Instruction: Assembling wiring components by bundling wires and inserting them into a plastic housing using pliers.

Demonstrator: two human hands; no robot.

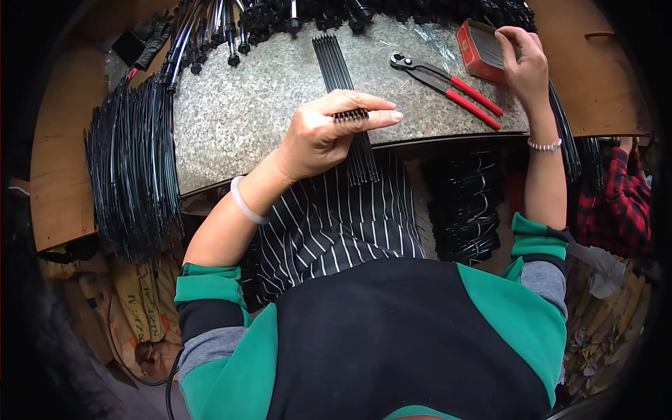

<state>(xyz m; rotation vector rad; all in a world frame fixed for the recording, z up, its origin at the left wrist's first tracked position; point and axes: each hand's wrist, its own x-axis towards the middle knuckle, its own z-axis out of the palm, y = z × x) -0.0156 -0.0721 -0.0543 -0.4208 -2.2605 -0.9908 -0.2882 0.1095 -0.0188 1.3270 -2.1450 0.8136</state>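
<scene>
My left hand (318, 136) is closed across a flat row of thin black rods (333, 64), which runs from the table top over its near edge toward my lap. A dark ridged strip (350, 115) shows between two of its fingers; I cannot tell whether it is part of the rods or a separate piece. At the far right, my right hand (526, 70) is beside a small open red box (481, 61). Its thumb and index finger are brought together above the box's edge, and what they hold, if anything, is too small to make out.
Cutting pliers with red handles (458, 101) lie on the speckled table top (231, 119), left of the box. Many black rods (136, 168) hang over the left edge. Dark rods with knobbed ends (234, 56) line the back. Black bundles (465, 203) sit below the table.
</scene>
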